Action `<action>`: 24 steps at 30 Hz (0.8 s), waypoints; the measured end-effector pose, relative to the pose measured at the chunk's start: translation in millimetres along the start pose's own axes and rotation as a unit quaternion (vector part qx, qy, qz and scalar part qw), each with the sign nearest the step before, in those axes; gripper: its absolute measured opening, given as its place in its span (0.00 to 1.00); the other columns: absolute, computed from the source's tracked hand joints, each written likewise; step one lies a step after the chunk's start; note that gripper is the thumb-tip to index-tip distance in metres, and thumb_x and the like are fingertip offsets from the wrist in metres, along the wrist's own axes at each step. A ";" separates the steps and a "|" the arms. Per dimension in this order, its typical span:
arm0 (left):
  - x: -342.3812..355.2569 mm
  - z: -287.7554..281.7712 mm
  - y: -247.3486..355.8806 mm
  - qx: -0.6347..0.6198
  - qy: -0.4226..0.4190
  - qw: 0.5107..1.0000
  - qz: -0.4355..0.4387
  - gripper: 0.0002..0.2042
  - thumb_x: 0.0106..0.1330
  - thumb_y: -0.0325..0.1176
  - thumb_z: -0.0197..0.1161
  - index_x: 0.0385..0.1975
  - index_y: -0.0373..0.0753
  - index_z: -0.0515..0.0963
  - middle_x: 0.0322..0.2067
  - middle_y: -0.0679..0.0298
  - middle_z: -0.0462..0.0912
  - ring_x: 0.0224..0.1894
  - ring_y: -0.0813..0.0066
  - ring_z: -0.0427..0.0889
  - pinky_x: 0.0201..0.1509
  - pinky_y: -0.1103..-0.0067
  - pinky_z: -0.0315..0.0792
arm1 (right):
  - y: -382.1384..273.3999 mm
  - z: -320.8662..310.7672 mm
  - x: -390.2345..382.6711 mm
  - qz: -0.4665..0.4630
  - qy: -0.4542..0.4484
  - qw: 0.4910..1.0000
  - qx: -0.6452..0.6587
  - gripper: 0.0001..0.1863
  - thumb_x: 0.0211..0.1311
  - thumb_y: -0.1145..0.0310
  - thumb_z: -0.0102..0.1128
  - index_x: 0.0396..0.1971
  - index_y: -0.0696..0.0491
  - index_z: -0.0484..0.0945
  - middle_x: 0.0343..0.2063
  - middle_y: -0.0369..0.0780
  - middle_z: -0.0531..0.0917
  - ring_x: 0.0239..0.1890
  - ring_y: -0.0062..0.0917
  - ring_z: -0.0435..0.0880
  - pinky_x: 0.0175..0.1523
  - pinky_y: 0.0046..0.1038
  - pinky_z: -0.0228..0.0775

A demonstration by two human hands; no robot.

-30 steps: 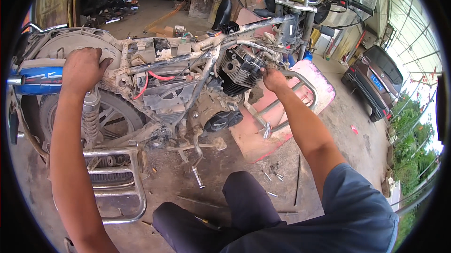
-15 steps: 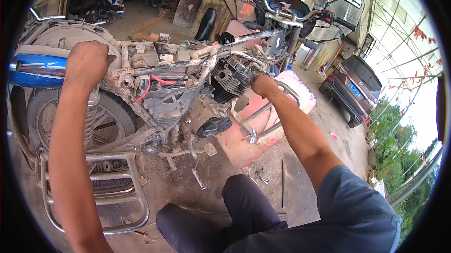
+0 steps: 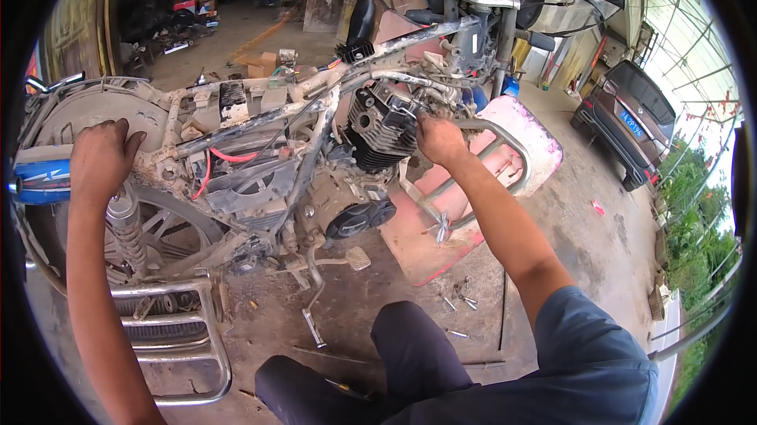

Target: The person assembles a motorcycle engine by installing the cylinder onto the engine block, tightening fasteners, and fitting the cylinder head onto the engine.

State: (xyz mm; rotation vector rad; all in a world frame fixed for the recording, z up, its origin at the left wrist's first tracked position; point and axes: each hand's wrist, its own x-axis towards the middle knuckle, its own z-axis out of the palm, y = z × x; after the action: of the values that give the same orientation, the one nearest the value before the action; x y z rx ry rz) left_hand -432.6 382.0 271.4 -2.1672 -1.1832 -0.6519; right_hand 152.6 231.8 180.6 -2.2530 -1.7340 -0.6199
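A dusty, partly stripped motorcycle (image 3: 315,121) stands before me, its frame bare and its wheel side to the left. My left hand (image 3: 104,158) is closed over the rear frame rail (image 3: 43,154), just above the blue muffler-like cylinder (image 3: 46,182) and near the top of the shock absorber (image 3: 128,228). At the finned engine cylinder (image 3: 377,129), my right hand (image 3: 439,139) is closed against the upper right side. Its fingertips press together there, and whatever they hold is hidden or too small to name.
A pink panel (image 3: 410,247) lies beyond the engine, with a metal crash bar (image 3: 512,149) on it. Another metal guard (image 3: 217,330) lies at lower left. Several bolts (image 3: 460,303) and a thin rod (image 3: 503,311) lie on the floor. A dark car (image 3: 627,121) is parked at right.
The view has shifted, so the handlebars sit higher and the car further right. My left hand stays on the rear frame and my right hand at the engine cylinder, its fingers slightly repositioned.
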 end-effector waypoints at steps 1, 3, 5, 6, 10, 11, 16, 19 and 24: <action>0.4 -0.2 1.3 0.007 -0.004 1.000 -0.004 0.17 0.68 0.43 0.66 0.26 0.33 0.79 0.26 0.48 0.83 0.33 0.44 0.83 0.41 0.57 0.75 | 4.7 3.2 1.2 -0.012 -0.001 1.000 0.003 0.15 0.72 0.62 0.51 0.51 0.53 0.77 0.37 0.53 0.86 0.42 0.51 0.86 0.47 0.51 0.77; 2.4 3.1 1.9 0.008 -0.002 1.000 -0.007 0.17 0.68 0.43 0.66 0.25 0.34 0.78 0.25 0.47 0.82 0.32 0.43 0.82 0.40 0.56 0.74 | 17.0 5.8 4.4 -0.042 0.006 0.999 0.003 0.14 0.72 0.65 0.52 0.52 0.54 0.75 0.35 0.51 0.86 0.42 0.51 0.85 0.46 0.49 0.77; 2.8 -0.3 2.9 0.011 -0.002 1.000 -0.004 0.17 0.68 0.43 0.66 0.25 0.34 0.78 0.25 0.47 0.82 0.32 0.43 0.82 0.40 0.55 0.74 | 34.0 13.0 12.7 -0.108 0.023 0.994 -0.006 0.14 0.67 0.70 0.53 0.51 0.54 0.74 0.37 0.49 0.86 0.42 0.48 0.86 0.45 0.48 0.78; 3.6 -1.8 2.5 0.010 0.001 1.000 -0.004 0.18 0.68 0.43 0.65 0.25 0.34 0.78 0.25 0.46 0.82 0.32 0.42 0.82 0.40 0.55 0.74 | 39.8 17.9 13.7 -0.140 0.047 0.989 -0.018 0.15 0.63 0.72 0.53 0.50 0.54 0.73 0.38 0.48 0.86 0.41 0.47 0.88 0.43 0.48 0.80; 3.1 1.0 1.5 0.012 -0.019 1.000 -0.021 0.17 0.68 0.43 0.66 0.25 0.33 0.77 0.24 0.47 0.81 0.32 0.43 0.82 0.39 0.55 0.73 | 22.9 5.4 9.1 -0.182 0.069 0.980 -0.053 0.13 0.67 0.74 0.53 0.50 0.57 0.74 0.37 0.49 0.85 0.40 0.48 0.86 0.46 0.46 0.78; 2.3 0.8 0.9 0.013 -0.022 0.999 -0.020 0.17 0.68 0.43 0.66 0.25 0.33 0.77 0.24 0.47 0.81 0.32 0.43 0.82 0.39 0.55 0.73 | 14.7 1.8 3.9 -0.153 0.043 0.986 -0.056 0.12 0.66 0.74 0.52 0.48 0.57 0.74 0.36 0.49 0.85 0.39 0.48 0.86 0.45 0.46 0.79; 2.6 2.5 -0.3 -0.007 -0.008 1.000 -0.010 0.18 0.67 0.44 0.68 0.26 0.34 0.77 0.25 0.47 0.82 0.33 0.43 0.82 0.40 0.56 0.74 | 18.3 -12.9 12.3 -0.140 -0.066 0.983 -0.095 0.26 0.51 0.76 0.66 0.52 0.61 0.71 0.35 0.50 0.87 0.42 0.45 0.88 0.47 0.40 0.82; -0.5 0.7 -2.2 -0.012 0.003 1.000 0.002 0.18 0.66 0.44 0.68 0.26 0.33 0.78 0.25 0.47 0.82 0.33 0.43 0.82 0.40 0.56 0.74 | 8.3 -24.8 9.4 -0.123 -0.095 0.985 -0.073 0.25 0.55 0.70 0.68 0.52 0.62 0.72 0.36 0.51 0.88 0.43 0.47 0.88 0.51 0.43 0.81; -1.5 0.2 0.2 -0.013 0.016 1.000 0.009 0.18 0.66 0.44 0.68 0.26 0.33 0.80 0.25 0.47 0.83 0.34 0.44 0.83 0.42 0.56 0.75 | -25.0 -35.3 9.2 0.033 -0.122 0.992 -0.007 0.27 0.74 0.49 0.52 0.44 0.62 0.81 0.40 0.56 0.87 0.48 0.51 0.87 0.57 0.47 0.77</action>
State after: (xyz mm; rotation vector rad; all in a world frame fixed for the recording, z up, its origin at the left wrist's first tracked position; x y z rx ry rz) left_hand -433.1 381.2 270.2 -2.1788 -1.1434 -0.6952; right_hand 123.9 231.4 214.2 -2.4716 -1.7562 -0.3556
